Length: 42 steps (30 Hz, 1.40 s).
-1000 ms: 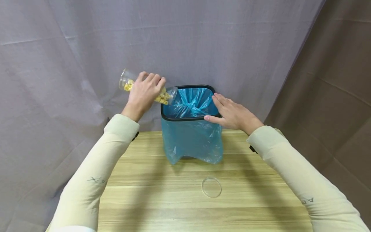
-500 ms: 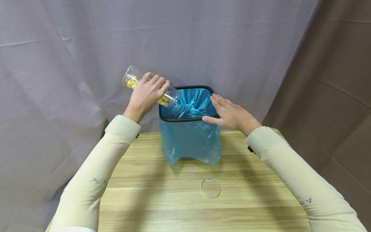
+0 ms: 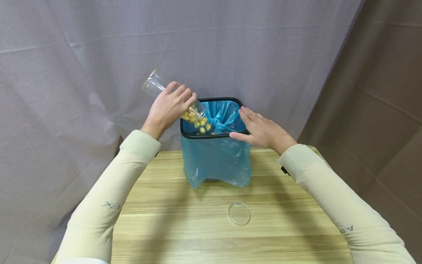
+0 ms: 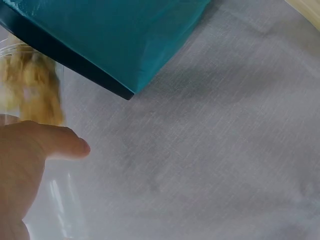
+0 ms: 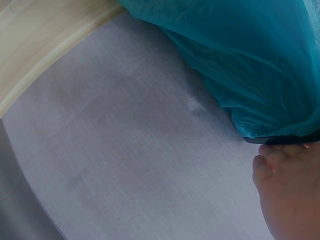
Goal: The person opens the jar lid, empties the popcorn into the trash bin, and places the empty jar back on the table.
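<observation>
My left hand [image 3: 169, 108] grips a clear plastic jar [image 3: 155, 83] around its middle, tilted with its mouth down over the left side of a trash bin. Yellow popcorn [image 3: 202, 124] tumbles from the mouth into the bin; more popcorn [image 4: 32, 85] is bunched near the mouth in the left wrist view. The bin has a black rim [image 3: 211, 136] and a blue bag [image 3: 215, 161] as its liner, gathered in a knot inside. With fingers extended, my right hand [image 3: 263, 130] rests on the right side of the rim. In the right wrist view, fingertips touch the rim's edge.
A thin clear ring-shaped lid [image 3: 239, 213] lies on the wooden table [image 3: 197, 234] in front of the bin. Behind the table hangs a grey curtain [image 3: 263, 55]. A brown cloth [image 3: 372, 121] hangs on the right.
My left hand has tipped the jar more steeply and shifted it slightly right. The popcorn has slid from the jar's base to its mouth and falls into the bin. My right hand stays put.
</observation>
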### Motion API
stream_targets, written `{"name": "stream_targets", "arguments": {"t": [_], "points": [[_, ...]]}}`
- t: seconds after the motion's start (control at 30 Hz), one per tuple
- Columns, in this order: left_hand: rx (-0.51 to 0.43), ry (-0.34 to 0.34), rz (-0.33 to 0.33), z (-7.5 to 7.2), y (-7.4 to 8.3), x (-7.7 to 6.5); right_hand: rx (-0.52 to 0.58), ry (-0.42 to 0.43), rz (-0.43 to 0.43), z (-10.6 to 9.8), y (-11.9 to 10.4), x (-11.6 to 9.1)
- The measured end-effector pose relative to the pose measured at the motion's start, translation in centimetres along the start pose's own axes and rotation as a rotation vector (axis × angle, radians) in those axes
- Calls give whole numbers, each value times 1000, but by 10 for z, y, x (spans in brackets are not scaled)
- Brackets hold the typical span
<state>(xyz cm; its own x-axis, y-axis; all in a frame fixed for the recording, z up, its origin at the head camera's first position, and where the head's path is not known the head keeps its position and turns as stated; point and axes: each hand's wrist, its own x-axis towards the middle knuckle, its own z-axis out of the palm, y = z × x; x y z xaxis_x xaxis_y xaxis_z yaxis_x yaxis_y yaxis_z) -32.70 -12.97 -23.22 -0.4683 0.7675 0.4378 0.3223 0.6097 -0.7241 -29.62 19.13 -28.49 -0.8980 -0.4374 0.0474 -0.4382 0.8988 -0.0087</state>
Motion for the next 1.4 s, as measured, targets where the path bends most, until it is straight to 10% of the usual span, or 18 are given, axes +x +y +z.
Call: {"name": "stream_targets", "arguments": {"t": [0.53,1.07,1.4], "points": [[46,24,35,-4,1,0,5,3,-6,1,-2,2],[-578,-140,-481,-1,1,-12,17,-3,1,0,-2,3],[-1022,-102,-762,14,-11,-42,29,4,1,0,-1,4]]}}
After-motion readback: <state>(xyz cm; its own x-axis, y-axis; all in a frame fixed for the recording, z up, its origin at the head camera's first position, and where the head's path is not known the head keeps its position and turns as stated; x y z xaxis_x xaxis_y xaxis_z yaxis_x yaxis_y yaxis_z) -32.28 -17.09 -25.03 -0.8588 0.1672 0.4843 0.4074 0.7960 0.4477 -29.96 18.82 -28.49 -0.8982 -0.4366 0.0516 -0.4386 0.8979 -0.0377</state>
